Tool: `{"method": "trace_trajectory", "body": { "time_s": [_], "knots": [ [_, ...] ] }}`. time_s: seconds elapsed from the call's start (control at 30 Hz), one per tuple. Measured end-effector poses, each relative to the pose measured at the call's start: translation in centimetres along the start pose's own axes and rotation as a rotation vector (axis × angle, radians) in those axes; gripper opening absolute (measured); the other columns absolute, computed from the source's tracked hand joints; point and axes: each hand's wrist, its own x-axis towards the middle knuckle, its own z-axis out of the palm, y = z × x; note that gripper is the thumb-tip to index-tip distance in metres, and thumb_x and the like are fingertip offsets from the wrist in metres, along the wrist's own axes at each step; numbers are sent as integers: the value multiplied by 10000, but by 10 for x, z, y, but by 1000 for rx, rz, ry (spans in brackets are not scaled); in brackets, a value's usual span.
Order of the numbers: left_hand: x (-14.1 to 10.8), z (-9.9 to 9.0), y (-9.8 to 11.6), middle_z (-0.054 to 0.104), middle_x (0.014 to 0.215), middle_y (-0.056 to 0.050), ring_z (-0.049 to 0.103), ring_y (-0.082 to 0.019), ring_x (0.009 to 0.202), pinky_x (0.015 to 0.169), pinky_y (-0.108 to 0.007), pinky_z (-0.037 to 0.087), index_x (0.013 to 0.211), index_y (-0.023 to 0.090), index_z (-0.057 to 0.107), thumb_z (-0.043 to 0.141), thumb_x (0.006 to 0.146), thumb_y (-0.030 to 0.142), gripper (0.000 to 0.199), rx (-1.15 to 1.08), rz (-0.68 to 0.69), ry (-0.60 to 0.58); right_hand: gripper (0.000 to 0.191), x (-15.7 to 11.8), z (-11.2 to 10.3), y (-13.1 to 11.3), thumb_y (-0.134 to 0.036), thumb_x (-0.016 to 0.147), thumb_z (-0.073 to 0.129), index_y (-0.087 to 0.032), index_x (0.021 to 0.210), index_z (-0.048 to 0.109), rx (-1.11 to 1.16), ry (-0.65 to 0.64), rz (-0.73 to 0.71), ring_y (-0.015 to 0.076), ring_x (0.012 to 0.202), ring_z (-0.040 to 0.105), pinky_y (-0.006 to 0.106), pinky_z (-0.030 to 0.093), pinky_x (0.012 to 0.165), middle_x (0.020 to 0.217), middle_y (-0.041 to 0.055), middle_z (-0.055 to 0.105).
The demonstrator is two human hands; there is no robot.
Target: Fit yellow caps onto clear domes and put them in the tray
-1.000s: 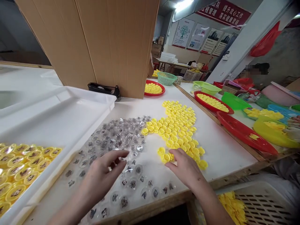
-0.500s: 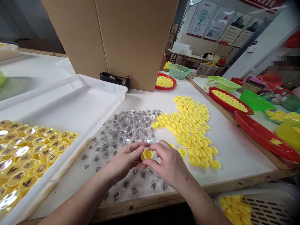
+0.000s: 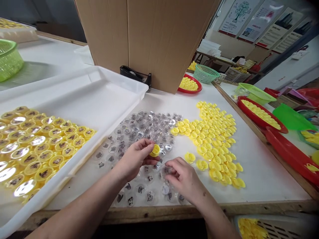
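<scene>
Cup [image 3: 155, 151] at frame centre is pinched by left hand [image 3: 134, 156], thumb against fingers; right hand [image 3: 184, 176] is curled over clear discs [image 3: 150, 196], lower centre, grip cannot be told. Cup could be dropped if pinch is loosened.

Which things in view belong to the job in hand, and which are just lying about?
Apparently in the job:
yellow cup, held in the left hand
clear printed discs, at the right hand
loose yellow cups
white tray, holding yellow cups with printed tops

Seemingly just lying about:
black tape dispenser
upright cardboard panel
green basket, far left
</scene>
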Motion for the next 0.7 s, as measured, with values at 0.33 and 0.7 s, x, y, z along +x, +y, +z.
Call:
{"method": "trace_trajectory", "body": {
  "time_s": [0.33,0.7],
  "knots": [
    [1,0,-6,626,848,-74,648,-194,762,663,-251,542,1096,147,570,703,764,375,424,-11,5,-52,229,-1,-19,3,-150,776,633,-211,996,643,298,111,17,140,722,607,268,491,642,931,19,599],
    [1,6,-16,645,825,-82,614,-151,685,609,-230,499,1056,132,589,652,803,442,406,64,-18,-118,237,10,-12,-10,-272,803,668,-192,1022,629,1121,125,230,147,641,613,252,492,549,745,11,645]
  ]
}}
